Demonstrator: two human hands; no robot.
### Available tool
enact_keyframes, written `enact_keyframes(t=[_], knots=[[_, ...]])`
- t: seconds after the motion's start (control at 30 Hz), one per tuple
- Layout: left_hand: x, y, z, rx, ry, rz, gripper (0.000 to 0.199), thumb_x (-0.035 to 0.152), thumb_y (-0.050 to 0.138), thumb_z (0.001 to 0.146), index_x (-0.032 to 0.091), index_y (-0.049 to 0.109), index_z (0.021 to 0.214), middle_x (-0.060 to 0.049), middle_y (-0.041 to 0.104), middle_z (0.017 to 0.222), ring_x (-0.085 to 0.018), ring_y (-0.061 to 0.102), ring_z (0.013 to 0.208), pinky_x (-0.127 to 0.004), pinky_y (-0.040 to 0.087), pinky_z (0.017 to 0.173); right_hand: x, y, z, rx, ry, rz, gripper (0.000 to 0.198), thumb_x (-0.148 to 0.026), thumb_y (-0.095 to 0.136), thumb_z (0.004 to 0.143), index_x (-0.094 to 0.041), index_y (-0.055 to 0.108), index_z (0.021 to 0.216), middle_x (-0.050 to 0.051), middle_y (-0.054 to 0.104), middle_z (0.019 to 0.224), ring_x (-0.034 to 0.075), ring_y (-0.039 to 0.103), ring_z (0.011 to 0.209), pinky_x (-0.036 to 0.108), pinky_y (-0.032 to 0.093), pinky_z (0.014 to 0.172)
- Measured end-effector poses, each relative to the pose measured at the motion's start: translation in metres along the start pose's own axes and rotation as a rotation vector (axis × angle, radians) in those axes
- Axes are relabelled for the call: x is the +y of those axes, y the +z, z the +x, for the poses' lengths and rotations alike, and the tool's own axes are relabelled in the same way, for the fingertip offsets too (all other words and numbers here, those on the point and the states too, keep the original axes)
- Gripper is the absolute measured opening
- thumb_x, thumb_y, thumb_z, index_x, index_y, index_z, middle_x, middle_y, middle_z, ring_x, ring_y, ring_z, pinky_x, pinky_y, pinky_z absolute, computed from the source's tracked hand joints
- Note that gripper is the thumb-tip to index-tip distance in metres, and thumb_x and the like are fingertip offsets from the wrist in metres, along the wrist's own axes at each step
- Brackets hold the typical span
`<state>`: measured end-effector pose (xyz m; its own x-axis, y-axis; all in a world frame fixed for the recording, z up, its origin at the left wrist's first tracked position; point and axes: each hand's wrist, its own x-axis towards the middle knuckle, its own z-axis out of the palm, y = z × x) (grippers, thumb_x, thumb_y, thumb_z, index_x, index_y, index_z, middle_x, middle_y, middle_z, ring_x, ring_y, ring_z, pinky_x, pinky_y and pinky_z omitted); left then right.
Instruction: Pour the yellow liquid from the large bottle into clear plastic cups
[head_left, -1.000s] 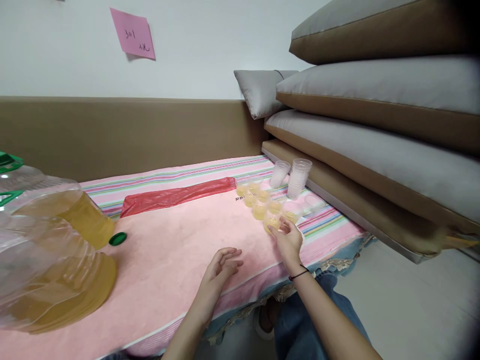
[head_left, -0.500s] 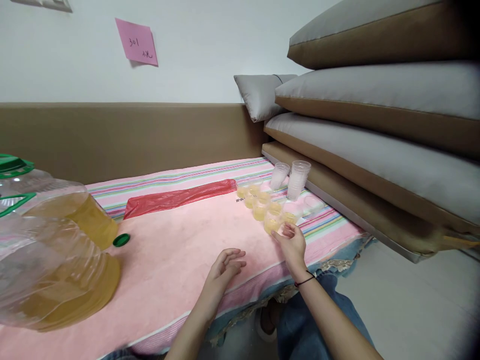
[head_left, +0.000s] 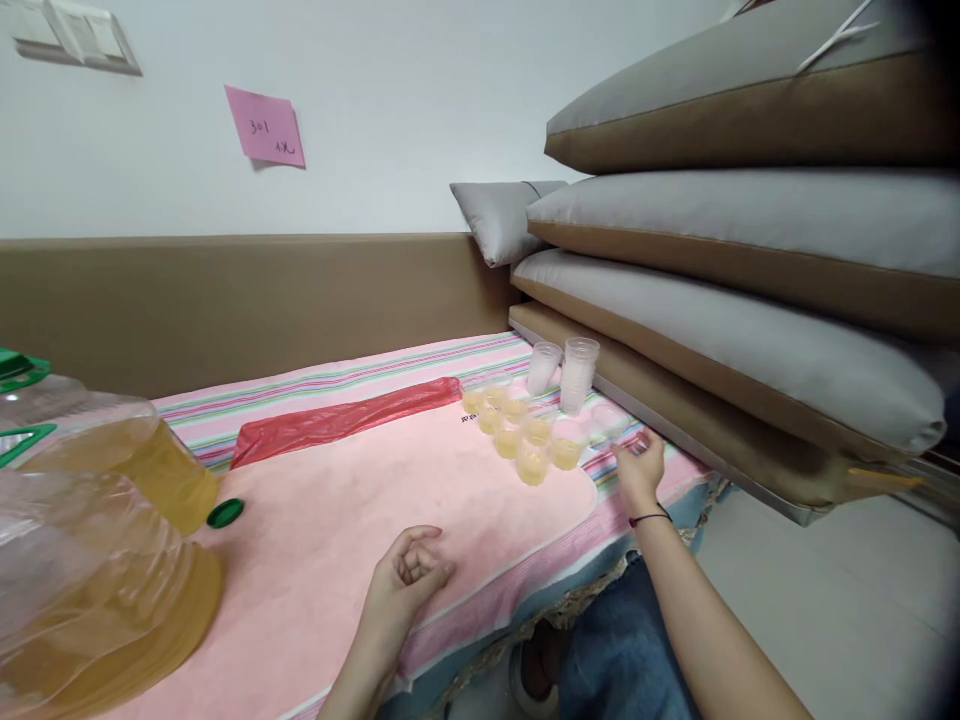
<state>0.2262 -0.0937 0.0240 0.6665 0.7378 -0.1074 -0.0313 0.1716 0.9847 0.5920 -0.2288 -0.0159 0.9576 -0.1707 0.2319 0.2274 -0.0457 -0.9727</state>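
Observation:
Several clear plastic cups of pale yellow liquid [head_left: 532, 465] stand grouped on the pink cloth [head_left: 337, 500]. My right hand [head_left: 640, 470] is to the right of this group, fingers loosely curled and apart, beside what looks like an empty clear cup [head_left: 606, 422]. Whether the fingertips touch that cup, I cannot tell. Farther back are a stack of clear cups [head_left: 577, 378] and a shorter clear cup or stack [head_left: 543, 368]. Low over the cloth, my left hand [head_left: 409, 575] hangs with half-bent fingers and holds nothing.
Two large plastic jugs with yellow liquid [head_left: 112, 600] stand at the left, near a green cap [head_left: 225, 513]. A crumpled red plastic bag [head_left: 345, 418] lies across the cloth. Stacked grey and brown cushions [head_left: 735, 220] rise at the right, and a brown padded board [head_left: 240, 300] runs behind.
My right hand has left the front filled cup and moved right, towards the empty clear cup. My left hand has drawn back slightly left. The view has tilted up a little.

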Motion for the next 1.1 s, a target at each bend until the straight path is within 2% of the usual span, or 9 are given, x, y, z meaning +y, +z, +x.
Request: enact_keyframes(t=[0.13, 0.33, 0.57, 0.67, 0.73, 0.8, 0.97, 1.03, 1.1], knots=[[-0.005, -0.012, -0.004, 0.036, 0.018, 0.037, 0.051, 0.045, 0.088, 0.054, 0.019, 0.065, 0.091, 0.008, 0.048, 0.051, -0.008, 0.043, 0.047, -0.022, 0.033, 0.051, 0.02, 0.011, 0.0, -0.075, -0.016, -0.039, 0.08, -0.039, 0.081, 0.045, -0.019, 0.049, 0.116, 0.008, 0.06, 0.111, 0.026, 0.058, 0.1, 0.043, 0.045, 0.095], [0.004, -0.025, -0.014, 0.059, 0.022, 0.092, 0.049, 0.05, 0.085, 0.06, 0.018, 0.067, 0.092, 0.008, 0.046, 0.053, -0.008, 0.044, 0.05, -0.021, 0.034, 0.053, 0.021, 0.018, 0.006, -0.042, -0.069, -0.086, 0.07, -0.04, 0.078, 0.053, -0.02, 0.048, 0.113, 0.004, 0.061, 0.1, 0.023, 0.058, 0.089, 0.044, 0.046, 0.091], [0.019, -0.034, -0.029, 0.152, -0.001, 0.076, 0.046, 0.054, 0.081, 0.065, 0.019, 0.068, 0.092, 0.004, 0.055, 0.063, -0.013, 0.054, 0.065, -0.025, 0.046, 0.068, -0.018, 0.002, -0.005, 0.032, -0.208, -0.026, 0.07, -0.042, 0.075, 0.06, -0.016, 0.046, 0.119, 0.012, 0.063, 0.109, 0.029, 0.059, 0.107, 0.05, 0.041, 0.101], [0.024, -0.038, -0.035, 0.195, -0.012, 0.03, 0.045, 0.056, 0.078, 0.068, 0.019, 0.068, 0.093, 0.001, 0.062, 0.07, -0.016, 0.059, 0.072, -0.027, 0.049, 0.074, -0.045, -0.001, -0.028, -0.033, -0.307, 0.055, 0.072, -0.044, 0.074, 0.065, -0.018, 0.044, 0.125, 0.012, 0.062, 0.118, 0.026, 0.059, 0.115, 0.047, 0.042, 0.104], [0.026, -0.042, -0.037, 0.223, -0.018, 0.001, 0.044, 0.054, 0.077, 0.069, 0.019, 0.067, 0.093, 0.0, 0.065, 0.074, -0.017, 0.062, 0.076, -0.028, 0.05, 0.077, -0.061, 0.004, -0.053, -0.151, -0.363, 0.119, 0.067, -0.042, 0.076, 0.066, -0.02, 0.048, 0.123, 0.011, 0.061, 0.122, 0.025, 0.059, 0.117, 0.046, 0.044, 0.103], [0.028, -0.046, -0.038, 0.261, -0.022, -0.032, 0.042, 0.051, 0.078, 0.068, 0.018, 0.067, 0.092, -0.001, 0.068, 0.078, -0.017, 0.064, 0.079, -0.029, 0.051, 0.08, -0.074, 0.012, -0.085, -0.368, -0.371, 0.214, 0.062, -0.039, 0.078, 0.067, -0.022, 0.052, 0.12, 0.01, 0.061, 0.123, 0.026, 0.059, 0.118, 0.049, 0.044, 0.103], [0.028, -0.058, -0.043, 0.322, -0.019, -0.082, 0.04, 0.047, 0.078, 0.068, 0.017, 0.067, 0.091, -0.005, 0.07, 0.087, -0.018, 0.066, 0.081, -0.03, 0.052, 0.08, -0.086, 0.034, -0.173, -0.993, -0.1, 0.291, 0.056, -0.037, 0.078, 0.068, -0.025, 0.057, 0.119, 0.01, 0.066, 0.12, 0.027, 0.063, 0.114, 0.046, 0.049, 0.096], [0.028, -0.06, -0.046, 0.333, -0.018, -0.082, 0.037, 0.044, 0.077, 0.069, 0.016, 0.067, 0.092, -0.004, 0.07, 0.088, -0.017, 0.066, 0.08, -0.029, 0.052, 0.079, -0.086, 0.039, -0.199, -1.142, -0.089, 0.256, 0.045, -0.031, 0.079, 0.065, -0.024, 0.065, 0.108, 0.009, 0.07, 0.116, 0.027, 0.065, 0.11, 0.046, 0.049, 0.097], [0.027, -0.063, -0.048, 0.331, -0.021, -0.079, 0.036, 0.043, 0.076, 0.071, 0.017, 0.067, 0.093, -0.004, 0.07, 0.089, -0.017, 0.065, 0.08, -0.029, 0.052, 0.08, -0.085, 0.042, -0.218, -1.225, -0.097, 0.234, 0.04, -0.027, 0.082, 0.062, -0.024, 0.069, 0.1, 0.007, 0.073, 0.111, 0.027, 0.066, 0.108, 0.045, 0.049, 0.098]])
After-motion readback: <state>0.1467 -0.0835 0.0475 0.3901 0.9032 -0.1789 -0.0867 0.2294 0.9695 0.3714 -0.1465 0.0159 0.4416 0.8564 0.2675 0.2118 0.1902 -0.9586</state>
